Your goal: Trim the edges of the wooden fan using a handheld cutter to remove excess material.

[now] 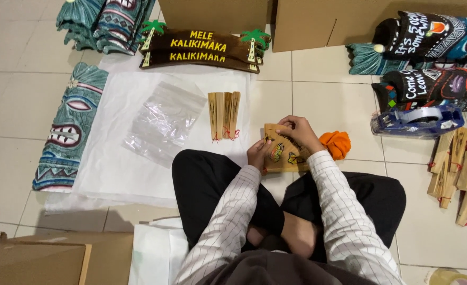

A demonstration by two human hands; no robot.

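Sitting on the tiled floor, the person is grasping a wooden fan [282,152] with painted butterflies above the knee, left hand [257,154] gripping its lower edge, right hand [297,132] pinching its top; keeping the slats aligned seems wise.

A tan wooden folding fan [282,149], painted with butterflies, lies half-spread just above the floor tiles
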